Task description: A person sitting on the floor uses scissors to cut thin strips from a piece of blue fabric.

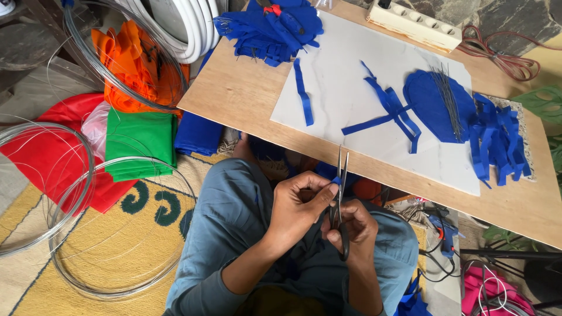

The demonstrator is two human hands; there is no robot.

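Head view, single frame: left hand [295,208], fingers pinched together on a small blue fabric piece [336,181], held low in front of the seated person's lap, just near of the board's edge; right hand [354,229], closed through the handles of a pair of scissors [341,199], blades pointing far and slightly parted at the tips, the blue scrap lying between or against them. Step in hand, as judged: trimming or snipping the blue piece into shape; the next move would call for a steady pinch from the left hand and a clean closing of the blades without nipping the fingertips close by. Wooden board [246,93], tilted across the scene, bearing a white sheet [345,88]; on the sheet, one loose blue strip [302,92] at left, a cluster of crossed blue strips [391,114] at centre, a rounded blue fabric disc [430,105] with a bundle of thin wires [449,96] laid on it. Heap of cut blue pieces [272,29] at far left of the board, another blue heap [497,143] at right. White power strip [414,23] at the far edge. Floor, left: wire coils [88,234], orange fabric [126,64], green fabric [140,140], red fabric [41,152]. Glue gun [445,231] on the floor, right of the lap
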